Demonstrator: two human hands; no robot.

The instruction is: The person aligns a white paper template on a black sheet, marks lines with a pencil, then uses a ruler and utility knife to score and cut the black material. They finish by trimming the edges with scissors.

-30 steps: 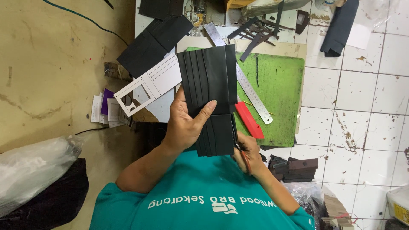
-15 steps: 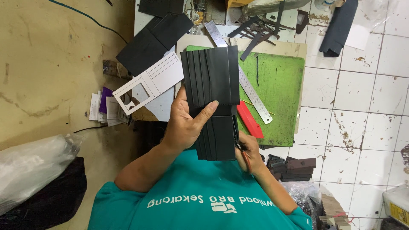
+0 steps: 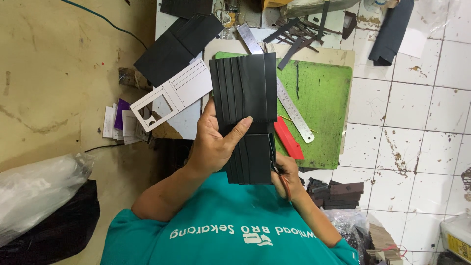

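Note:
My left hand (image 3: 212,146) grips a black folded leather wallet panel (image 3: 244,88) with several stitched card slots, thumb across its front and fingers behind it. The panel is held upright over the green cutting mat (image 3: 324,98). My right hand (image 3: 287,172) is at the panel's lower right edge, closed on small scissors with a reddish handle (image 3: 283,182). The blades lie along that edge and are mostly hidden.
A steel ruler (image 3: 284,95) and a red cutter (image 3: 288,138) lie on the mat. A white cut-out template (image 3: 169,94) and black leather sheets (image 3: 179,41) lie to the left. Black strips (image 3: 299,29) are at the back and stacked black pieces (image 3: 338,192) at the right. A plastic bag (image 3: 34,194) sits at the lower left.
Almost nothing: the black panel has drifted very slightly to the right, and both hands keep their grip.

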